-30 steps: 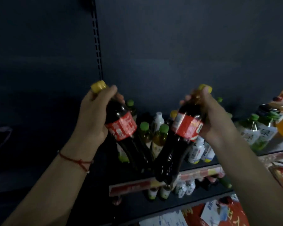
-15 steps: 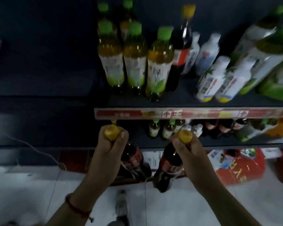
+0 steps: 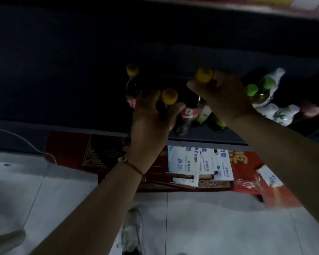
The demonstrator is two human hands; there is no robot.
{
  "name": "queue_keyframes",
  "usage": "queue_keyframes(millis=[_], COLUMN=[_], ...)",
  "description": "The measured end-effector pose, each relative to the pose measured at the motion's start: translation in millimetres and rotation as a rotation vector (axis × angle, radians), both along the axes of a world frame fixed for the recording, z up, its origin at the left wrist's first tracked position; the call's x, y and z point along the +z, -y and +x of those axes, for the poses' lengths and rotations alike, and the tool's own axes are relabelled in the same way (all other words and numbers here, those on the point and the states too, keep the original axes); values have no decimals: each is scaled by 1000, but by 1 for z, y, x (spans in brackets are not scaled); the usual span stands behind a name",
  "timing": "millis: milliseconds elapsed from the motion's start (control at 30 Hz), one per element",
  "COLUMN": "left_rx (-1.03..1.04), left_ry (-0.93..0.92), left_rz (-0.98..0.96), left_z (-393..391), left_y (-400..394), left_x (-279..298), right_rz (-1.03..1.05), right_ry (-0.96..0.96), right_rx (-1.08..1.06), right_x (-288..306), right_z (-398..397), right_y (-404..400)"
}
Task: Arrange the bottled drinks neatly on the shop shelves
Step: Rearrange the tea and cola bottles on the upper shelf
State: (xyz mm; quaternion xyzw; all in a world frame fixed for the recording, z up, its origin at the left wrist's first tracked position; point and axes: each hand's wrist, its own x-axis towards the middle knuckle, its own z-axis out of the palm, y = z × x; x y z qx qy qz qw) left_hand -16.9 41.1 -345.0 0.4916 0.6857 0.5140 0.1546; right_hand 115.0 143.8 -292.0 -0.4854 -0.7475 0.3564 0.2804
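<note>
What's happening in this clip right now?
A person is stocking a low dark shelf with dark cola bottles. The left hand grips one yellow-capped bottle by the neck, the right hand another. A third yellow-capped bottle already stands on the shelf, beside green-capped drinks.
</note>
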Motion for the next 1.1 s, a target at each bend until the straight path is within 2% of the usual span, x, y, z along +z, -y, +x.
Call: queue_keyframes(millis=[100, 267, 400, 567, 700, 767, 867, 933, 1000, 1100], left_rx=[-21, 16, -8, 1, 55, 32, -178, -293, -312, -221], left_ry=[-30, -382, -497, -534, -720, -807, -857, -923, -981, -989], left_rz=[4, -21, -50, -44, -70, -34, -4, -50, -132, -437], left_z=[-7, -22, -32, -34, -30, -16, 22, 56, 81, 94], left_y=[-18, -39, -47, -50, -42, -33, -32, -48, -75, -112], left_x=[-14, -15, -13, -13, -10, -4, 4, 6, 0, 2], right_rz=[54, 109, 192, 169, 100, 156, 389, 465, 403, 165], right_ry=[-7, 144, 231, 129, 64, 79, 266, 447, 598, 539], right_rx=[41, -4, 49, 71, 98, 105, 43, -40, -73, -79], right_x=[-16, -31, -31, -38, -41, -37, -34, -39, -43, -49], right_z=[-9, -21, -33, -24, -5, 15, 57, 85, 101, 99], right_y=[-18, -36, -37, -30, -27, -23, -25, -38, -50, -56])
